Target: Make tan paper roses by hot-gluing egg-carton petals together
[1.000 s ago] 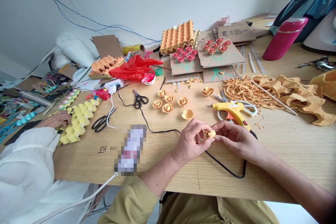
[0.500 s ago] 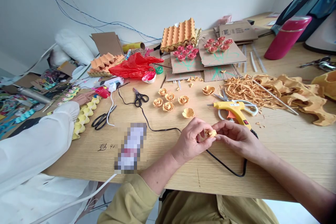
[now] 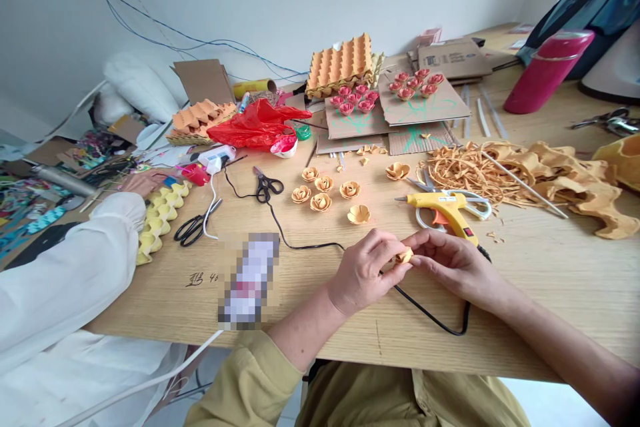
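Observation:
Between my two hands, low over the table, is a small orange flower piece (image 3: 405,255). The fingers and thumb of my left hand (image 3: 367,270) pinch it from the left, and my right hand (image 3: 453,267) grips it from the right. Just beyond my left hand lies an open orange flower cup (image 3: 359,215). Several rolled orange flowers (image 3: 321,201) sit behind and to the left, with another orange flower (image 3: 397,171) farther back. A yellow glue gun (image 3: 443,209) rests behind my right hand, its black cable passing under my hands.
Orange scraps (image 3: 463,173) and a pink bottle (image 3: 550,71) are on the right. Pink flowers stand on cardboard (image 3: 425,107) at the back. Scissors (image 3: 269,187), a blurred-out phone (image 3: 249,280) and a yellow carton strip (image 3: 163,217) lie left, beside another person's white sleeve (image 3: 75,267).
The flower piece has shifted slightly right and turned a little between my fingers. At the left, the other person's hand and sleeve have moved slightly left.

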Tool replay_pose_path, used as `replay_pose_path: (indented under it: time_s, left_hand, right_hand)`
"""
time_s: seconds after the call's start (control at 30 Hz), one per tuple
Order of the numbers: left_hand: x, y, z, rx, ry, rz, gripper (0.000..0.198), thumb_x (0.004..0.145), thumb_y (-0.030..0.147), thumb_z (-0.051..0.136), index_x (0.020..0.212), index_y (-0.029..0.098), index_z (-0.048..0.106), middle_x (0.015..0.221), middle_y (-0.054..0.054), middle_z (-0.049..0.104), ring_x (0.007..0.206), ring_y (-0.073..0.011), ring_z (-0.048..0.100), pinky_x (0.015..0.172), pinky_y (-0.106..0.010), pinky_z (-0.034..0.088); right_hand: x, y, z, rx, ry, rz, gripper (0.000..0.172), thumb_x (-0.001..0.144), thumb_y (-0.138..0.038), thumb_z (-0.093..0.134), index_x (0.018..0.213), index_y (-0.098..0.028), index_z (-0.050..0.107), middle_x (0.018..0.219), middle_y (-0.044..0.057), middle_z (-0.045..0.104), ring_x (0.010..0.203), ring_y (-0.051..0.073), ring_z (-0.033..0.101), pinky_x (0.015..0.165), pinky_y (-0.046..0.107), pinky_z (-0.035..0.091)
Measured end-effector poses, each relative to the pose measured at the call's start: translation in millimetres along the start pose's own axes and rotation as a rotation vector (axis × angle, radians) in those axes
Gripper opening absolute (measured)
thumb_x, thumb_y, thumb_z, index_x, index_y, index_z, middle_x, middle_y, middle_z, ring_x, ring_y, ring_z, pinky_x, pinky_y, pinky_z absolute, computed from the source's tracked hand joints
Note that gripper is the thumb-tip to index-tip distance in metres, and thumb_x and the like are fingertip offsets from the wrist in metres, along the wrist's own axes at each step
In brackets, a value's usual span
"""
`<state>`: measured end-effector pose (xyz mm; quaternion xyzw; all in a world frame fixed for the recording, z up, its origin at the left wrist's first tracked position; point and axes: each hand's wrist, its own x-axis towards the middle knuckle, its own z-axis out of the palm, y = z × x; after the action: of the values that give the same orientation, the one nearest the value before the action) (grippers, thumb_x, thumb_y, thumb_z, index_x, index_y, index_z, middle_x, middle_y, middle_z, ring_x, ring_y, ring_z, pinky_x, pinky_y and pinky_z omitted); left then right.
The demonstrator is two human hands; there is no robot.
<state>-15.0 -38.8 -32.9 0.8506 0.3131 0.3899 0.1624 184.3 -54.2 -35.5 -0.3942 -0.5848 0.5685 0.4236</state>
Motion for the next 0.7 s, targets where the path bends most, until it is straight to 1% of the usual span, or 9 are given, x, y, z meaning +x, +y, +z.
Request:
replay_pose_path:
  time_s: [0.1,0.2,0.27,0.4,0.6,0.7]
  left_hand:
    - [0.7,-0.3,1.3,-0.051,0.024,-0.038,0.008,0.093,0.026,0.064,0.098,0.021,0.062,0.093,-0.006,0.066,0.085,-0.0161,0.066,0.071,-0.026,0.058]
    - [1.7,0.5,2.7,-0.114,0.071,-0.059,0.010,0.091,0.025,0.066,0.097,0.020,0.061,0.090,-0.005,0.066,0.081,-0.0148,0.064,0.063,-0.024,0.055]
    - [2.2,1.5,3.3,-0.133,0.097,-0.067,0.011,0.091,0.025,0.066,0.098,0.019,0.060,0.090,-0.004,0.065,0.078,-0.0137,0.063,0.060,-0.023,0.054]
    - [2.8,2.9,3.3,-0.143,0.106,-0.076,0.011,0.091,0.026,0.066,0.098,0.019,0.061,0.090,-0.004,0.065,0.075,-0.0127,0.061,0.059,-0.022,0.053]
    - [2.7,1.6,3.6,-0.151,0.090,-0.076,0.010,0.091,0.026,0.067,0.096,0.019,0.062,0.089,-0.004,0.065,0.076,-0.0127,0.061,0.059,-0.022,0.053]
    - [2.5,0.9,4.9,-0.137,0.111,-0.061,0.010,0.090,0.026,0.067,0.094,0.018,0.062,0.087,-0.004,0.065,0.076,-0.0129,0.061,0.060,-0.022,0.054]
  right_hand:
    - [2.4,-2.8,1.4,0.037,0.012,-0.015,0.021,0.085,-0.044,0.073,0.094,-0.026,0.070,0.095,0.005,0.076,0.087,0.021,0.070,0.082,0.036,0.058]
    - [4.2,-4.1,1.6,0.071,0.014,-0.016,0.023,0.083,-0.045,0.076,0.093,-0.025,0.069,0.092,0.004,0.075,0.088,0.022,0.071,0.083,0.037,0.059]
    - [4.7,-4.0,1.1,0.080,0.011,-0.012,0.025,0.081,-0.046,0.077,0.093,-0.026,0.069,0.093,0.004,0.075,0.089,0.022,0.071,0.084,0.038,0.059]
    - [4.4,-4.1,0.4,0.068,0.009,-0.004,0.026,0.080,-0.048,0.077,0.091,-0.025,0.069,0.092,0.005,0.075,0.087,0.022,0.070,0.083,0.038,0.059]
    - [3.9,-2.1,0.0,0.090,0.004,-0.028,0.018,0.083,-0.040,0.076,0.090,-0.025,0.070,0.089,0.003,0.074,0.085,0.020,0.070,0.080,0.035,0.058]
    - [3.8,0.0,-0.5,0.106,-0.007,-0.047,0.015,0.085,-0.038,0.076,0.092,-0.025,0.071,0.089,0.003,0.075,0.085,0.019,0.070,0.080,0.033,0.057]
